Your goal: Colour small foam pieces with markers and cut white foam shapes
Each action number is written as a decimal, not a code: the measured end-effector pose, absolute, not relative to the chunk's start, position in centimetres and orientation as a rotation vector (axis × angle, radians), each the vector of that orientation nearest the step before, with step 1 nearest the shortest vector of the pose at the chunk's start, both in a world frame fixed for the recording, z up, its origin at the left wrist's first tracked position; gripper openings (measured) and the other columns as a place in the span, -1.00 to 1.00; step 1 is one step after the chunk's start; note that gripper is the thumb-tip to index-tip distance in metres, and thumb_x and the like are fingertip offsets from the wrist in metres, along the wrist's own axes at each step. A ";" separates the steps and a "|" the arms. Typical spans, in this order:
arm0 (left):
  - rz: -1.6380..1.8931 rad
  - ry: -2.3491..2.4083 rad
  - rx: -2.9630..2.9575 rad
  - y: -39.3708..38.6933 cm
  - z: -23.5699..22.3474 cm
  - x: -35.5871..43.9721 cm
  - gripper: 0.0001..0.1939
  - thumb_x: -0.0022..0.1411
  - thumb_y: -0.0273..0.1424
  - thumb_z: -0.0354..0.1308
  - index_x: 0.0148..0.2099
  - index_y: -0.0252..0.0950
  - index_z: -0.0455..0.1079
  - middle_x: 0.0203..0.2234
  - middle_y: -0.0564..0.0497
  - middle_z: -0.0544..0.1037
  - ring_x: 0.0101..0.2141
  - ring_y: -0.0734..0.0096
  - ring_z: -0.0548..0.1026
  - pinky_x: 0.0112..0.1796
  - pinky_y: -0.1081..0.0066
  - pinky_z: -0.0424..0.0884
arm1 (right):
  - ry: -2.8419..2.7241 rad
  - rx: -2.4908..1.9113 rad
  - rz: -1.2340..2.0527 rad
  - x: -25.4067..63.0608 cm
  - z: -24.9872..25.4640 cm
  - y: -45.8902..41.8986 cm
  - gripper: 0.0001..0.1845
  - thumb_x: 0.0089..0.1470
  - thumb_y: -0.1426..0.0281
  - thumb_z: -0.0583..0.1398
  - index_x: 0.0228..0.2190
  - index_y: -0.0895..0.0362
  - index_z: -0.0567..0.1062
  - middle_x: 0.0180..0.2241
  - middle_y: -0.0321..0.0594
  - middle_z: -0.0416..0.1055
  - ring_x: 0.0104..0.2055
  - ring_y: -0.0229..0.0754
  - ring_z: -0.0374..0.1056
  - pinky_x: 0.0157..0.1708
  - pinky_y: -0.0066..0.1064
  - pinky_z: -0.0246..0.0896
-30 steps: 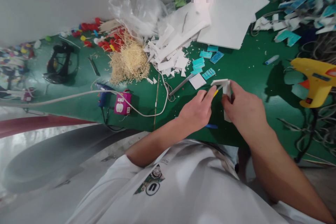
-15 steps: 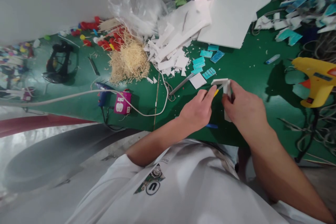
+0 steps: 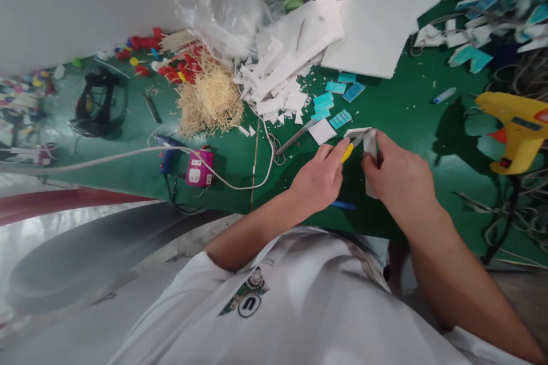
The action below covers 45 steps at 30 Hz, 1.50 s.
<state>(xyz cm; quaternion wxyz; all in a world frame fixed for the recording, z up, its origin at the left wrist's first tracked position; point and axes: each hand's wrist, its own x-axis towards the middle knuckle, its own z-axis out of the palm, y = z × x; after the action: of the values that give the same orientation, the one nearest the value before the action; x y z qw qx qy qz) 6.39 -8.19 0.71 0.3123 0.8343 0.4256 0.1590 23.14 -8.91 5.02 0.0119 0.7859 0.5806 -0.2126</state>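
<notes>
My left hand is closed around a yellow utility knife. Its thin blade reaches to the inner corner of a white foam board piece. Pinched between thumb and fingers, the right end of that piece is in my right hand; one strip runs toward me and another extends left from the top. My fingers hide part of the joint. Partly under my left hand lies a blue pen-like object. Just beyond it are a white foam square and a striped blue piece.
A yellow glue gun stands at the right beside tangled cords. White foam scraps, large white sheets and a heap of wood shavings occupy the back. Left are a pink power socket, its white cable and a blue glue gun.
My left hand has shifted slightly left and back, showing more of the yellow knife. My right hand and the foam piece stay almost where they were.
</notes>
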 end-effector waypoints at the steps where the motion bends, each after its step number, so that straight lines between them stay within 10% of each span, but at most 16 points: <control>1: 0.403 1.132 2.211 -8.2 0.7 6.4 -0.46 0.48 -0.49 -0.17 0.44 -0.34 0.10 0.03 -0.16 0.45 -0.12 0.35 0.50 -0.06 0.36 0.56 | 1.811 2.451 -0.662 23.1 5.0 -8.9 -0.49 0.22 0.33 0.07 0.13 0.18 0.51 -0.38 -0.04 0.55 -0.50 -0.13 0.23 -0.45 -0.34 -0.09; 45: -0.292 1.304 2.363 -8.0 4.0 9.4 -0.35 0.45 -0.57 -0.08 0.53 -0.36 0.04 0.05 -0.19 0.50 -0.12 0.32 0.64 -0.23 0.46 0.53 | 1.832 2.439 -0.626 22.7 5.5 -9.1 -0.48 0.23 0.37 0.06 0.16 0.15 0.51 -0.39 -0.08 0.53 -0.52 -0.19 0.13 -0.47 -0.36 -0.15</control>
<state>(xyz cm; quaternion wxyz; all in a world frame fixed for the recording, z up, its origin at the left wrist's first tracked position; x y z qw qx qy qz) 9.37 -7.99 4.04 0.2121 0.8506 0.4694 -0.1051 22.69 -9.12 5.52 0.0138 0.7831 0.5883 -0.2011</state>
